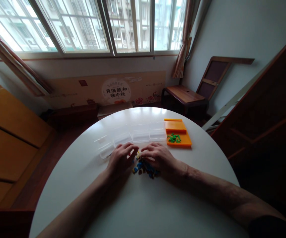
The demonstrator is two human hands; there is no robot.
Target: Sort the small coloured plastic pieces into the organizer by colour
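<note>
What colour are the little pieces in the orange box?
Green. The pieces lie in the orange box, shown in the head view.

The pieces (144, 168) were a small loose heap of tiny plastic bits, mostly blue, with some yellow and a few dark red. They lay on the white table (133, 211) near its middle, between the left hand (120, 158) and right hand (159, 158). Both hands lay palm down on the heap's edges, hiding part of it.
</note>
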